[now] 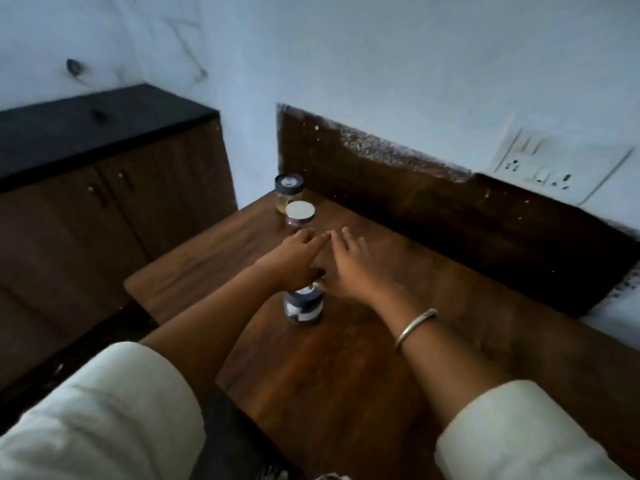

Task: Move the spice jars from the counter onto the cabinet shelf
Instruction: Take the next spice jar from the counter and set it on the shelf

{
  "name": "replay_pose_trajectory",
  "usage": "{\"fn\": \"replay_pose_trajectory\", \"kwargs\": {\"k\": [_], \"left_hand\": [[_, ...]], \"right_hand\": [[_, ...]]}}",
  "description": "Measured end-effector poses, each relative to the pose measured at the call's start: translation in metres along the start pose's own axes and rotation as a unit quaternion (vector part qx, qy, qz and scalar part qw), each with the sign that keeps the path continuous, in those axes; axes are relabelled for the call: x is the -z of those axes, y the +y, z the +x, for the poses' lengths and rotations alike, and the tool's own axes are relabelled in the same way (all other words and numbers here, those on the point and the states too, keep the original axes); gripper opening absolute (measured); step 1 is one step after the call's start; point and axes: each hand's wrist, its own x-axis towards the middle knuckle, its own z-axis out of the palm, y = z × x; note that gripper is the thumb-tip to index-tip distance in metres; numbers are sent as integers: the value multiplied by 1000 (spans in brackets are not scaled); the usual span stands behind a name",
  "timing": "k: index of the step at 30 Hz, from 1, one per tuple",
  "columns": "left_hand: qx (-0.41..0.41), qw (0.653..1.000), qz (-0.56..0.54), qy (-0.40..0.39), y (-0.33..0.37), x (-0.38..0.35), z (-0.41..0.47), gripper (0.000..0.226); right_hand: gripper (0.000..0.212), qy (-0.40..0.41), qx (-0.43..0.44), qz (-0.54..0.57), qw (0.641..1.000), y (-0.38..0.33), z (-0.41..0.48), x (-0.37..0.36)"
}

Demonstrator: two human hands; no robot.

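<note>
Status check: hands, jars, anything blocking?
Left hand, right hand open over counter. Near jar, white-lid jar, far jar on counter, none gripped. Cabinet doors shut.

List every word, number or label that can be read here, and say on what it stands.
No text can be read.
Label on the nearest dark-lidded jar: too blurred to read.
Pale lid mark on the far dark-lidded jar: too blurred.
On the wall socket plate: nothing legible.

Wall socket (550,168) above dark wooden backsplash (415,202)
</note>
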Motion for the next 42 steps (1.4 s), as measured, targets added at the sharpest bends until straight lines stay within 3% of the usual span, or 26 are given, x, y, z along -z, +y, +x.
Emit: {"fn": "replay_pose_trajectory", "kwargs": {"k": [5, 12, 20, 26, 32, 35, 42], "left_hand": [[81, 995, -38, -45, -34, -46, -28, 77], [119, 986, -91, -73, -50, -87, -32, 84], [138, 968, -205, -51, -62, -101, -18, 106], [119, 957, -263, -39, -66, -118, -4, 106], [110, 951, -288, 0, -73, -124, 4, 114], [87, 951, -294, 33, -74, -123, 7, 108], [-36, 938, -321, 129, -48, -89, 17, 124]], "right_hand": [[100, -59, 9, 45, 997, -7, 4, -50], [91, -103, -24, 49, 993, -8, 11, -87], [91, -100, -46, 41, 993, -3, 17, -101], [103, -79, -65, 85, 991, 3, 27, -107], [89, 24, -115, 162, 980, 2, 35, -113], [91, 61, -122, 202, 970, 8, 31, -109], [84, 192, -104, 285, 933, 19, 10, -73]]}}
